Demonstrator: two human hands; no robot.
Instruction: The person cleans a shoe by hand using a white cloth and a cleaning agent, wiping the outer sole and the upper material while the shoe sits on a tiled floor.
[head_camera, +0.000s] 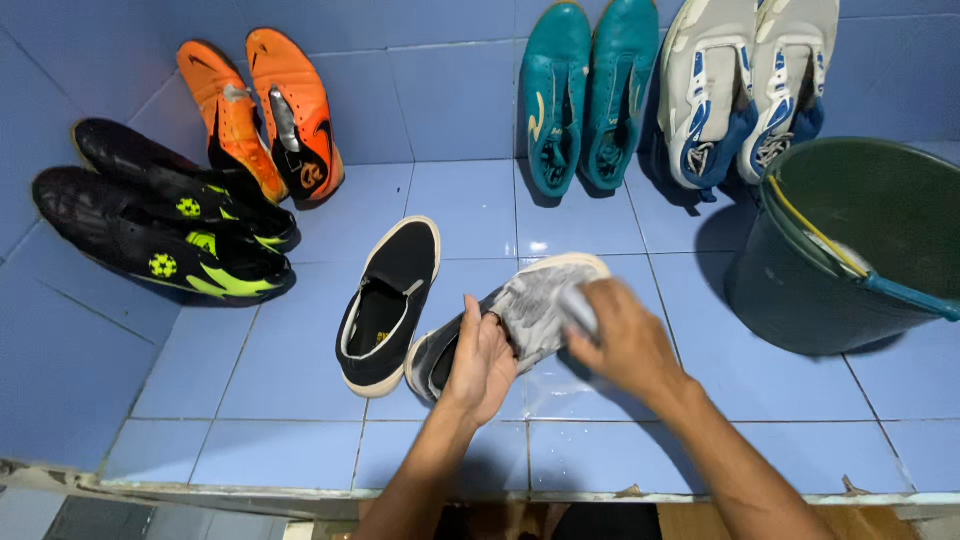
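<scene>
Gripping the sudsy slip-on shoe (520, 318) at its heel near the tiled floor's (300, 400) front edge, left hand (482, 362) steadies it w/ right hand (625, 342) closed on a scrubber — prob. light, soft, slippery; collar's best hold.

Left hand (481, 362) gripping side of soapy black slip-on shoe (520, 318); right hand (625, 340) pressed on its toe end. Matching black shoe (390, 305) just left of hands. Dark green bucket (850, 250) to right, apart.
</scene>
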